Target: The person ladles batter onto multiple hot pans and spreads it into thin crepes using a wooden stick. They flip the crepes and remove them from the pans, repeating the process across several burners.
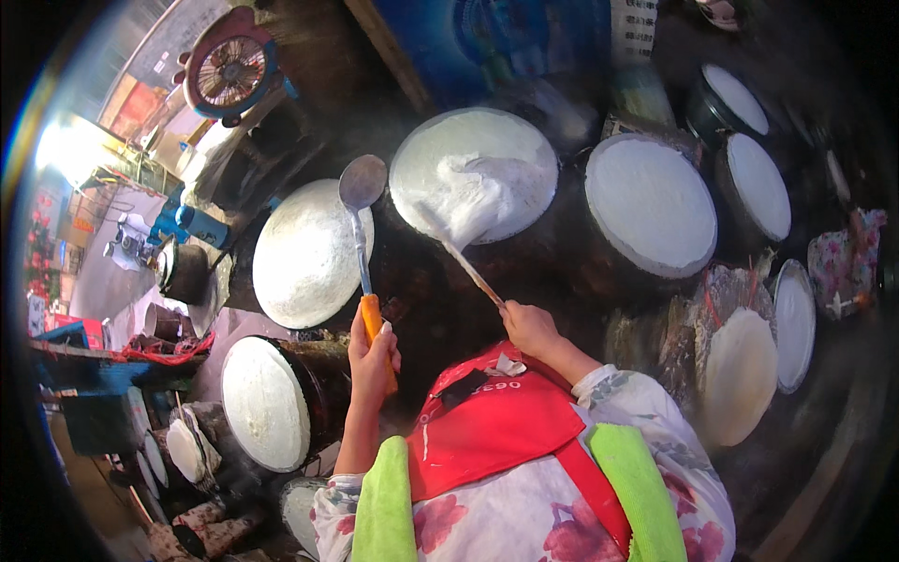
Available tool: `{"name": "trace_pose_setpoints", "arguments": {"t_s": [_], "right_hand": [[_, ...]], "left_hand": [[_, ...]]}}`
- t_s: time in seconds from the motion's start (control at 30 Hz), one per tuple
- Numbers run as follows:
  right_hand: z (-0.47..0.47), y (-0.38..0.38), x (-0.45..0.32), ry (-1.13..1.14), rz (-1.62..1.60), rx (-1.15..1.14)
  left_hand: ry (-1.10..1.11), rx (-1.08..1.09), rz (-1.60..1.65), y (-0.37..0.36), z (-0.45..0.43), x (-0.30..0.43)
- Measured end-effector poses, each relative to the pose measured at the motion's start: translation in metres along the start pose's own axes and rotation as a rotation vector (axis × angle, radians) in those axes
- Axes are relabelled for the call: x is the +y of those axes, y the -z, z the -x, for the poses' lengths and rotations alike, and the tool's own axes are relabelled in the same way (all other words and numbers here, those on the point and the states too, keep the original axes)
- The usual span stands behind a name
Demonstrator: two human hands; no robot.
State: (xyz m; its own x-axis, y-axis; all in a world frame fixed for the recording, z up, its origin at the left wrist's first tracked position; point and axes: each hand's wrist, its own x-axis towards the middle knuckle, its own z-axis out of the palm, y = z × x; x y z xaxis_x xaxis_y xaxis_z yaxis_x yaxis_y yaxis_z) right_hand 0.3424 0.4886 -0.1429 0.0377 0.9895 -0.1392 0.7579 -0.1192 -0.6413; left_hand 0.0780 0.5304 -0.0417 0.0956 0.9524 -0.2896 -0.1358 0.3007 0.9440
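Note:
My left hand (366,383) grips the orange handle of a metal ladle (362,181), its bowl raised between two round pans. My right hand (534,330) holds a thin wooden stick (475,272), its far end blurred against a soft white sheet. That sheet (477,193) lies bunched in folds on a round pan (442,137) ahead of me, one part drawn towards the stick. Whether the stick lies under the sheet or against it, I cannot tell. Left of the ladle, a pan (309,260) is covered by a smooth white layer.
More white-topped pans stand around me, including one at right (650,204) and one at lower left (267,404). A pale round sheet (741,379) sits at far right. A dark pot (188,272) and a fan (232,70) are on the left. Steam drifts about.

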Motion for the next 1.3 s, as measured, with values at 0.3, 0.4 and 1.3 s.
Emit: {"name": "trace_pose_setpoints", "arguments": {"t_s": [0.3,0.4,1.3], "right_hand": [[-0.004,0.028,0.048,-0.057,0.037,0.107],[-0.001,0.034,0.049,-0.081,0.053,0.014],[-0.140,0.106,0.114,-0.290,0.125,0.255]], "left_hand": [[0.071,-0.034,-0.024,-0.007,-0.006,-0.002],[0.096,-0.042,-0.036,-0.010,-0.010,0.001],[0.182,0.006,-0.067,-0.052,-0.017,0.000]]}}
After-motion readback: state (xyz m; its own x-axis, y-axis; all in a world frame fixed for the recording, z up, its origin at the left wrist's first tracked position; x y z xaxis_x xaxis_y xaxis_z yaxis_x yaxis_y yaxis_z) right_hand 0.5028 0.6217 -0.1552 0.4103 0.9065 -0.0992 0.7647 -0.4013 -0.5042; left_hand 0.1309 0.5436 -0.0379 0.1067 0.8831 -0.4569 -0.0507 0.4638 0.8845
